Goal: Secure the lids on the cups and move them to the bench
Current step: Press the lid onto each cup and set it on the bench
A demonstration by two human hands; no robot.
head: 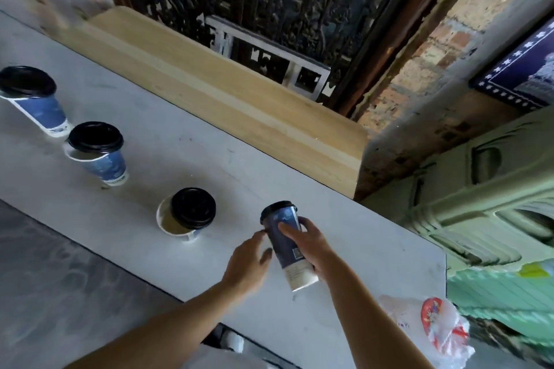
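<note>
My right hand (pixel 310 244) grips a tall blue paper cup (pixel 286 244) with a black lid seated on its top; the cup is tilted and lifted off the white table (pixel 186 141). Beside the cup, my left hand (pixel 250 263) is open, fingertips close to its side. Three more blue cups stand in a row on the table to the left: one near the middle (pixel 189 217), one further left (pixel 100 153) and one at the far left (pixel 33 97). Each has a black lid resting loosely and off-centre on its rim. A light wooden bench (pixel 227 99) runs along the far side of the table.
A crumpled plastic bag with red print (pixel 434 329) lies at the table's right end. Stacked green plastic furniture (pixel 485 198) stands to the right. A brick wall and a dark carved wooden screen (pixel 284 0) rise behind the bench.
</note>
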